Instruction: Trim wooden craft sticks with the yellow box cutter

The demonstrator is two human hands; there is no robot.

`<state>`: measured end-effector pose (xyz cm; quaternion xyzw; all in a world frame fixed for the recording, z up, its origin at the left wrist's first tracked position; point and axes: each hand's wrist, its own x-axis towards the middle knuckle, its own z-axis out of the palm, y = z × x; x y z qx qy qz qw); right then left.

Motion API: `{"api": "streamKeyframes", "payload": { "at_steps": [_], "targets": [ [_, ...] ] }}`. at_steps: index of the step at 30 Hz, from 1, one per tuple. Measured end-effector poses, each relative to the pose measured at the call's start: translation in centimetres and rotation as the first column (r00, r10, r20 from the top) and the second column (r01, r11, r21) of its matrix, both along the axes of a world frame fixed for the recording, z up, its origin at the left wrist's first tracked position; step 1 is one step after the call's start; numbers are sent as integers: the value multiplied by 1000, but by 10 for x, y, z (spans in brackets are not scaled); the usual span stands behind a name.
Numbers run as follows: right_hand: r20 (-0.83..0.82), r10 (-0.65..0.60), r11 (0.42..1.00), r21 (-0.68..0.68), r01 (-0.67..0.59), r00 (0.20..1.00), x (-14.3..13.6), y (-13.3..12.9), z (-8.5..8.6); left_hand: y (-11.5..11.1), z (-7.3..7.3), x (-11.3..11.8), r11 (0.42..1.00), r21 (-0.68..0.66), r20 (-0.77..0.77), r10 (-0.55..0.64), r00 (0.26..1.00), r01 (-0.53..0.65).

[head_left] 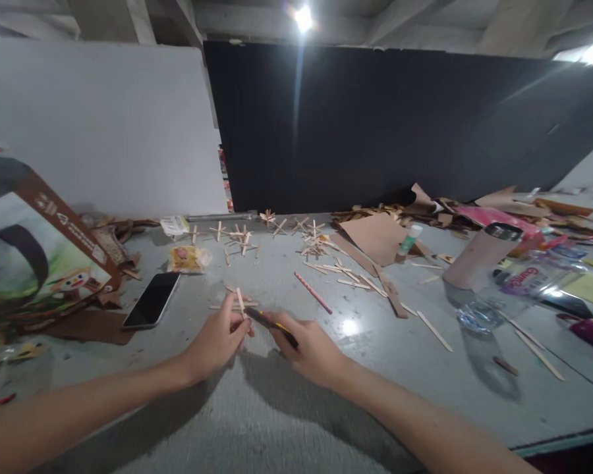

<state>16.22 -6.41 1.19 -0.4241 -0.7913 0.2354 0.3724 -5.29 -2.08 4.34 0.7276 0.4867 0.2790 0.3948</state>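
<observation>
Carefully, the left hand [212, 342] is pinching a small wooden stick [240, 300] above the tabletop [271, 428], its long axis pointing mostly away; the right hand [317, 350], fingers closed, is bringing a dark cutter [261, 318] crosswise beside it.

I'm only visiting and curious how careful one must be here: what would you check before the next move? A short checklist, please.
1. Stick held by the left hand: ok.
2. Cutter held in the right hand: ok.
3. Left hand well away from the cutter's tip: not ok, its fingers are right beside it.
4. Cutter's blade locked: cannot tell.
5. Phone out from under the hands: ok, it lies off to the left.
</observation>
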Motion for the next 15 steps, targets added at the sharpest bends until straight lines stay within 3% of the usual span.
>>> {"api": "streamKeyframes", "payload": {
  "at_steps": [15],
  "targets": [
    [26, -74, 997, -10, 75, 997, 9, 10, -3, 20, -11, 16, 1000, -23, 100, 15, 995, -13]
  ]
}}
